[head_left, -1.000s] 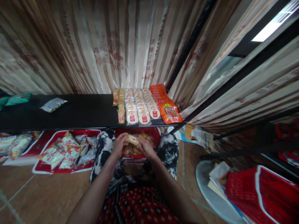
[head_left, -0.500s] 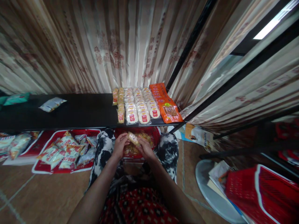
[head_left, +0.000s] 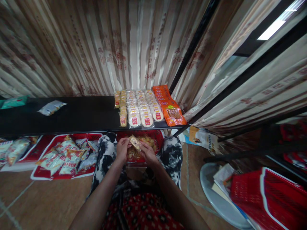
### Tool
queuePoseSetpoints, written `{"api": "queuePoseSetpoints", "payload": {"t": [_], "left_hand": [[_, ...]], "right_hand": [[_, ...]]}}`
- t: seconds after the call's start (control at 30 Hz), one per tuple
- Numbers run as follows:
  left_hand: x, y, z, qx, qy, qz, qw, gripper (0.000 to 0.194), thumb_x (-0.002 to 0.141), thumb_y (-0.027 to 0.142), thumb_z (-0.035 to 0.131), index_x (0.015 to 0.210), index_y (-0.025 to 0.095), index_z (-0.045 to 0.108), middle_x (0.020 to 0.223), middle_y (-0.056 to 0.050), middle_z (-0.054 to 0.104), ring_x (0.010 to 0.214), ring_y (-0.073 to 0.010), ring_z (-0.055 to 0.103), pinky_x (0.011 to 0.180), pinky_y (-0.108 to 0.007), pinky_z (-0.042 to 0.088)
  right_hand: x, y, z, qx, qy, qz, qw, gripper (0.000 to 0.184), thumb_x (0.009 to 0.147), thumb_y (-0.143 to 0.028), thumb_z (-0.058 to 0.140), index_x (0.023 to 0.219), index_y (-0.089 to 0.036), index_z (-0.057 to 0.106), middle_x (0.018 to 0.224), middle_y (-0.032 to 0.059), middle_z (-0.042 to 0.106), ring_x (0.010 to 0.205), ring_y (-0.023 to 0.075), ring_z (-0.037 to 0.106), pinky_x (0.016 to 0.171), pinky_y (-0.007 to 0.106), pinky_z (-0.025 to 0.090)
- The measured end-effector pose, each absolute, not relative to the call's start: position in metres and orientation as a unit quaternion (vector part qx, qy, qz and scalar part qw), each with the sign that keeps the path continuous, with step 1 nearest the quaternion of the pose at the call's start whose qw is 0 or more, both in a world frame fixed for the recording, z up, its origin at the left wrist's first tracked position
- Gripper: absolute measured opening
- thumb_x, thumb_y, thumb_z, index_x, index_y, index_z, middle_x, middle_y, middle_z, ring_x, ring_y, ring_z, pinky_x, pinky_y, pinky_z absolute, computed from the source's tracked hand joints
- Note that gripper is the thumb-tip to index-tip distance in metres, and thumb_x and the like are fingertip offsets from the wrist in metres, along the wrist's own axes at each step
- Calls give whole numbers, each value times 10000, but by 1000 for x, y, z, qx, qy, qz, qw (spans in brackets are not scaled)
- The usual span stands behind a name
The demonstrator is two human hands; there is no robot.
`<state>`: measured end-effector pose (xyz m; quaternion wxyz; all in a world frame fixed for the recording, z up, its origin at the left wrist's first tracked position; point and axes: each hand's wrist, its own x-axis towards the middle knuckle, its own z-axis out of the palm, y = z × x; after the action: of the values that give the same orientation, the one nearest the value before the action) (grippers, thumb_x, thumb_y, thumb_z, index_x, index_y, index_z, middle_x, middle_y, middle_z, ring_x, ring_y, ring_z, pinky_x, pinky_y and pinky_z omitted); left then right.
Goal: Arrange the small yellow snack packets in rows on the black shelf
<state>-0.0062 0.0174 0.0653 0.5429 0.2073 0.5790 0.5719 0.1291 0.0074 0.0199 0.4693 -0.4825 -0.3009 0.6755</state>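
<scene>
Between my two hands is a small yellowish wrapped snack packet (head_left: pixel 135 142), held over a red basket (head_left: pixel 159 135) of similar packets. The fingers of my left hand (head_left: pixel 123 149) pinch its left end. My right hand (head_left: pixel 148 152) grips its right end. On the black shelf (head_left: pixel 93 113) just beyond, several round white wrapped crackers (head_left: pixel 147 119) lie in overlapping rows. Left of them is a row of yellowish packets (head_left: pixel 123 118) like the held one. An orange snack bag (head_left: pixel 169 107) lies to their right.
A white packet (head_left: pixel 52 108) and a teal packet (head_left: pixel 14 102) lie on the shelf's left. Below, another red basket (head_left: pixel 35 176) holds several snack bags. At right, a grey stool (head_left: pixel 206 182) carries papers and a red basket (head_left: pixel 247 188). Black frame bars (head_left: pixel 194 48) slant upward before curtains.
The packet in my hands has turned, showing a plainer side and tilting more steeply. Both hands stay over the basket, and the whole view has shifted slightly.
</scene>
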Motion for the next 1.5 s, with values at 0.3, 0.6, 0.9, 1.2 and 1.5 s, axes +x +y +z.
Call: {"api": "queuePoseSetpoints", "payload": {"t": [0.3,0.6,0.9,1.2,1.5], "left_hand": [[-3,19,68,204,595,568,530,192,643,309,638,714,140,581,672,0,613,599,-78,580,585,-190,458],[-4,23,73,176,605,585,511,159,644,285,624,700,144,574,639,19,591,558,-75,555,555,-203,454],[-1,21,76,135,582,602,530,117,670,232,604,700,135,546,615,23,583,542,-60,556,537,-184,463],[-3,10,61,213,606,558,525,233,678,297,617,854,164,542,699,2,602,602,-98,599,553,-204,455],[-1,7,63,412,583,532,456,289,710,189,552,986,216,632,1083,-77,578,902,-178,574,609,-235,500]], "right_hand": [[131,5,31,-491,-269,687,464,269,637,-381,717,872,-264,657,970,34,683,903,208,628,829,362,495],[132,-4,44,-417,-225,763,440,428,599,-316,768,995,-221,637,1005,41,680,795,166,670,795,319,516],[132,-3,55,-447,-232,720,477,420,547,-318,777,928,-233,620,925,21,692,815,166,665,794,306,510],[135,6,29,-531,-226,637,511,339,593,-418,718,858,-252,588,864,25,672,761,193,654,622,294,514],[142,11,49,-535,-194,626,533,359,576,-371,731,870,-209,607,771,-7,655,628,109,616,572,207,467]]}}
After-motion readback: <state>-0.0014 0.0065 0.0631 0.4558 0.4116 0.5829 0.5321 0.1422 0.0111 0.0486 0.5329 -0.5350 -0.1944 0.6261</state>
